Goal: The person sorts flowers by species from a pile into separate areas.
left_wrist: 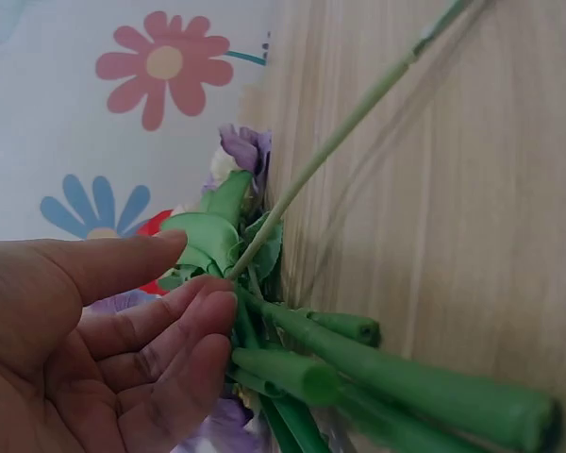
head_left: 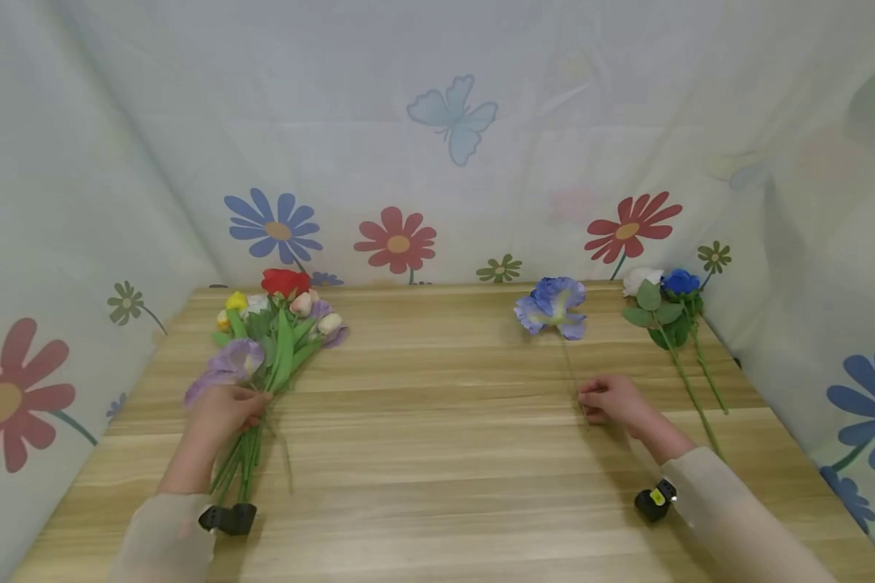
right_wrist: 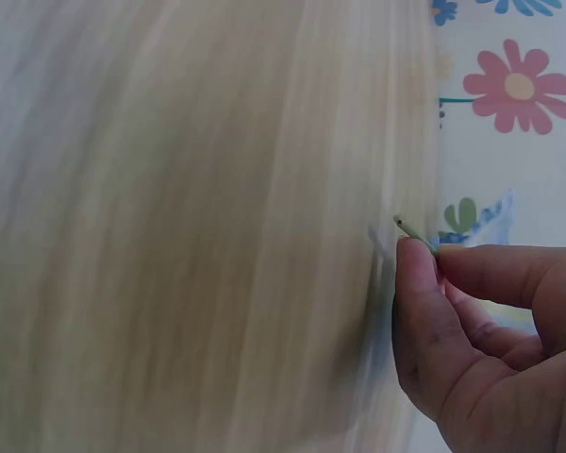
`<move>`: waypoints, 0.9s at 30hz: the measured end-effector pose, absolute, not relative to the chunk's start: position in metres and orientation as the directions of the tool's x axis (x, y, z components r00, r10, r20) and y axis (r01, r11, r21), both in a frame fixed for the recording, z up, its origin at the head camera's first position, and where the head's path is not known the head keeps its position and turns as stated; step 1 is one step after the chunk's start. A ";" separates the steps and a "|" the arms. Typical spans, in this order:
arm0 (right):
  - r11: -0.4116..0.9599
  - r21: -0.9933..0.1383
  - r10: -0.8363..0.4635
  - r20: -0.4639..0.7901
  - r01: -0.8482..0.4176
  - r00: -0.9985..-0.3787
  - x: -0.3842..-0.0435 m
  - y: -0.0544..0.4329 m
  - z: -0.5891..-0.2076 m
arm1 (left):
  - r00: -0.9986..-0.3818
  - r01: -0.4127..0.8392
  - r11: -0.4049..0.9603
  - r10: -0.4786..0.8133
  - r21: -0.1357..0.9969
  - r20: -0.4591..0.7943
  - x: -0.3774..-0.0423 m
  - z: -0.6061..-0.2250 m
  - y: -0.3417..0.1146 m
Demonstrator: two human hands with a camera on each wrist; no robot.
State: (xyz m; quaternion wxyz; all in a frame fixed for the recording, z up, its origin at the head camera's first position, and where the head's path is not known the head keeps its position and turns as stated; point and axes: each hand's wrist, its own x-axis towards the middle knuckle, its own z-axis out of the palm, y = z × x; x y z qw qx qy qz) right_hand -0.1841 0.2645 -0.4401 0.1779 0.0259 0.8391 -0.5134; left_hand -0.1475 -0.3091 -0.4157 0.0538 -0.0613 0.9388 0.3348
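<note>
- The right hand (head_left: 614,398) pinches a blue-purple flower (head_left: 552,306) by its stem, toward the desk's (head_left: 423,486) right.
- The left hand (head_left: 222,414), fingers relaxed, lies against stems of the mixed bunch (head_left: 283,344) at left.

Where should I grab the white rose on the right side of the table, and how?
Probably best to pinch the white rose by its bare lower stem, from above on the near side: it's thin and stretches towards the viewer, while leaves crowd the bloom.
</note>
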 end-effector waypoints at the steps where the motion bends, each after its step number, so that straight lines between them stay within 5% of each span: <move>1: 0.475 -0.849 -0.135 -0.331 0.232 -0.934 -0.185 0.266 -0.440 | -0.986 -0.159 0.769 -0.086 0.619 -0.146 -0.149 -0.417 -0.309; 12: 0.526 -0.820 -0.119 -0.332 0.224 -0.936 -0.185 0.264 -0.439 | -0.977 -0.207 0.789 -0.133 0.579 -0.167 -0.158 -0.425 -0.313; 27: 0.594 -0.780 -0.109 -0.321 0.197 -0.941 -0.186 0.262 -0.436 | -0.957 -0.285 0.662 -0.159 0.693 -0.241 -0.156 -0.420 -0.317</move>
